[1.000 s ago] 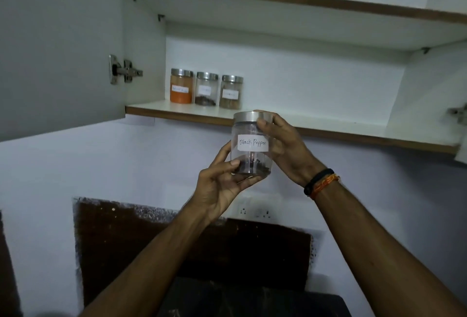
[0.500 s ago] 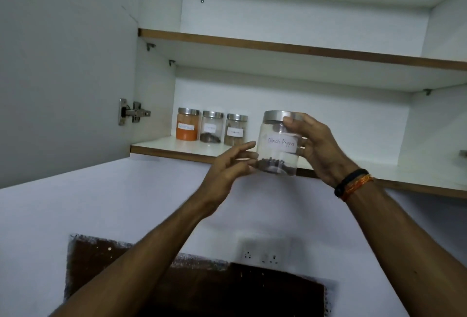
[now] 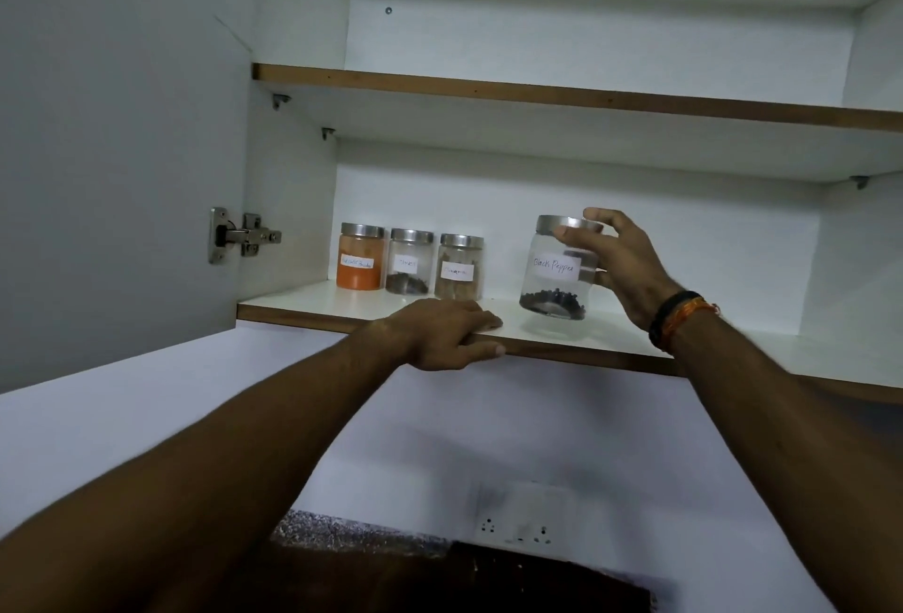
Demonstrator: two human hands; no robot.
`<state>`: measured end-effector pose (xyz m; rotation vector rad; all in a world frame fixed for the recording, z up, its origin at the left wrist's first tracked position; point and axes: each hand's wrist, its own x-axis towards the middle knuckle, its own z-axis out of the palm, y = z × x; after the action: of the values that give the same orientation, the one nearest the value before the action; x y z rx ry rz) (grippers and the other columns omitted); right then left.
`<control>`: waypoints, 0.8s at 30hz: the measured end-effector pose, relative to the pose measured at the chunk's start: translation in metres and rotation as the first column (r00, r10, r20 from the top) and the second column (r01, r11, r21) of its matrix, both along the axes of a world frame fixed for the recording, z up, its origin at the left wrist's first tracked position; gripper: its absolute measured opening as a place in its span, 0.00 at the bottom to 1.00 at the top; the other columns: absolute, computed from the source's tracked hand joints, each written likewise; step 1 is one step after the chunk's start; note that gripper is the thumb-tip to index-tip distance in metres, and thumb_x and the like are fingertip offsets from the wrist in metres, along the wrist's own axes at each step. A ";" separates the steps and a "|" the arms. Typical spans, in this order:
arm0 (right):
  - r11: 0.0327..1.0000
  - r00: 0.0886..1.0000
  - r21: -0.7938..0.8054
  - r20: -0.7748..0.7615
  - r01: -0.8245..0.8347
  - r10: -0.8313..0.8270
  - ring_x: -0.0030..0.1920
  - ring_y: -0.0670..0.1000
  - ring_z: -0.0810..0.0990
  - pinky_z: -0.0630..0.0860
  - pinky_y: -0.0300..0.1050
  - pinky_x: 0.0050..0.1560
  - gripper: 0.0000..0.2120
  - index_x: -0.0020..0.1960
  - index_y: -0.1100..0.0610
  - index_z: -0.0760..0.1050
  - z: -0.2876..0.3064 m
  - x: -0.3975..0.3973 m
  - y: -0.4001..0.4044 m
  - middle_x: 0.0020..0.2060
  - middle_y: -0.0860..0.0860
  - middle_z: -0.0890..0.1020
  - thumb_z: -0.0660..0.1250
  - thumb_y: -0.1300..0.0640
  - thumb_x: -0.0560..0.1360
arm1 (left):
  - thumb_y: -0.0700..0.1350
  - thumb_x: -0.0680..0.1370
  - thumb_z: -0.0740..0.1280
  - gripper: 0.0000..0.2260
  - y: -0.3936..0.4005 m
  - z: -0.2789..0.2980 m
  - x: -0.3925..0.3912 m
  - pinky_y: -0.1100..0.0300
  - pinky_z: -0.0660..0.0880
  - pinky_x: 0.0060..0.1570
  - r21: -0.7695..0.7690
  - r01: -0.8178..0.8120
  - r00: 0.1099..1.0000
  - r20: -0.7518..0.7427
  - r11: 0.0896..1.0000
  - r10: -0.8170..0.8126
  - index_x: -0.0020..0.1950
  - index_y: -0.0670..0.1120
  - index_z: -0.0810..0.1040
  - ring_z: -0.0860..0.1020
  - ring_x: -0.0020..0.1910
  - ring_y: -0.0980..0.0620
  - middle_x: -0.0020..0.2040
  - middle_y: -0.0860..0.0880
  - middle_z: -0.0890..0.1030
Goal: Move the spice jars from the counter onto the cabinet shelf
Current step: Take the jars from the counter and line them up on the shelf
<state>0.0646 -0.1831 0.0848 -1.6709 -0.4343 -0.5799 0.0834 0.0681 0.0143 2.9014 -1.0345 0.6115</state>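
My right hand (image 3: 623, 265) grips the Black Pepper jar (image 3: 557, 270) near the shelf's (image 3: 303, 304) front edge; I should slide it back gently. Left hand (image 3: 449, 331) rests flat there.

black pepper jar (image 3: 558, 273): was held in the air below the lower shelf (image 3: 733, 348), now over the shelf board, right of the three jars, base at or just above it
left hand (image 3: 447, 331): let go of jar, now rests on the shelf's front edge, thumb under the lip
right hand (image 3: 618, 265): now alone grips jar at lid and side
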 end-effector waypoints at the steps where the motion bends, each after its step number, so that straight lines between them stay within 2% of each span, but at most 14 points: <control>1: 1.000 1.000 -0.011 -0.008 0.010 -0.010 0.56 0.56 0.82 0.81 0.52 0.57 0.32 0.72 0.54 0.69 0.000 0.009 0.000 0.59 0.53 0.79 0.77 0.51 0.72 | 0.66 0.81 0.52 0.28 0.001 0.000 0.004 0.49 0.72 0.66 0.021 0.000 1.000 -0.002 1.000 0.000 0.78 0.55 0.65 0.72 0.70 0.48 0.73 0.50 0.73; 3: 0.999 0.999 -0.026 -0.035 0.019 -0.020 0.57 0.57 0.82 0.80 0.54 0.59 0.33 0.72 0.54 0.68 -0.001 0.028 0.000 0.58 0.52 0.79 0.78 0.52 0.71 | 0.69 0.80 0.50 0.30 0.003 0.000 0.011 0.47 0.69 0.68 0.038 0.010 1.000 -0.007 0.999 -0.009 0.79 0.58 0.63 0.70 0.73 0.48 0.76 0.51 0.70; 6: 0.999 0.996 -0.049 -0.087 0.015 -0.019 0.59 0.58 0.81 0.78 0.59 0.64 0.32 0.70 0.54 0.69 -0.004 0.056 0.001 0.59 0.54 0.79 0.79 0.54 0.71 | 0.70 0.78 0.47 0.32 0.004 -0.003 0.017 0.47 0.70 0.67 0.029 0.031 0.999 0.026 0.999 -0.032 0.78 0.58 0.63 0.71 0.73 0.47 0.76 0.51 0.71; 11: 0.992 0.993 -0.125 -0.121 -0.014 -0.001 0.60 0.59 0.82 0.78 0.61 0.64 0.20 0.59 0.53 0.75 -0.008 0.090 0.006 0.59 0.56 0.81 0.79 0.54 0.71 | 0.71 0.78 0.46 0.32 0.004 -0.007 0.020 0.49 0.71 0.66 0.007 0.048 0.997 0.066 0.999 -0.049 0.78 0.59 0.64 0.72 0.72 0.48 0.75 0.52 0.73; 13: 0.990 0.993 -0.139 -0.120 -0.035 0.018 0.60 0.59 0.82 0.78 0.60 0.64 0.18 0.57 0.54 0.76 -0.007 0.100 0.006 0.58 0.55 0.82 0.78 0.55 0.72 | 0.70 0.78 0.46 0.32 0.004 -0.007 0.020 0.49 0.71 0.67 0.008 0.052 0.996 0.068 0.999 -0.053 0.78 0.58 0.64 0.72 0.72 0.48 0.75 0.52 0.73; 17: 0.974 0.996 -0.228 -0.078 0.014 -0.033 0.62 0.59 0.80 0.76 0.60 0.64 0.15 0.59 0.57 0.77 -0.001 0.117 0.006 0.60 0.55 0.81 0.76 0.56 0.74 | 0.69 0.79 0.47 0.32 0.004 -0.007 0.019 0.49 0.71 0.67 0.009 0.063 0.993 0.100 0.998 -0.063 0.78 0.57 0.65 0.73 0.72 0.49 0.74 0.52 0.73; 20: 0.944 0.995 -0.323 -0.047 0.064 -0.084 0.64 0.57 0.77 0.73 0.54 0.63 0.19 0.64 0.58 0.77 0.003 0.126 0.010 0.62 0.54 0.80 0.75 0.55 0.75 | 0.68 0.79 0.47 0.31 0.004 -0.008 0.018 0.51 0.72 0.66 0.005 0.077 0.988 0.133 0.997 -0.077 0.78 0.56 0.66 0.74 0.70 0.49 0.74 0.52 0.74; 24: 0.924 0.992 -0.370 -0.040 0.095 -0.118 0.65 0.59 0.77 0.72 0.59 0.71 0.20 0.65 0.61 0.77 0.007 0.137 0.011 0.63 0.57 0.79 0.74 0.58 0.76 | 0.69 0.79 0.46 0.32 0.004 -0.009 0.018 0.51 0.74 0.65 0.005 0.083 0.987 0.136 0.997 -0.083 0.78 0.56 0.66 0.76 0.68 0.50 0.74 0.53 0.73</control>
<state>0.2018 -0.1722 0.0921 -2.0776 -0.4275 -0.5474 0.1017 0.0722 0.0053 2.8326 -1.1627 0.8158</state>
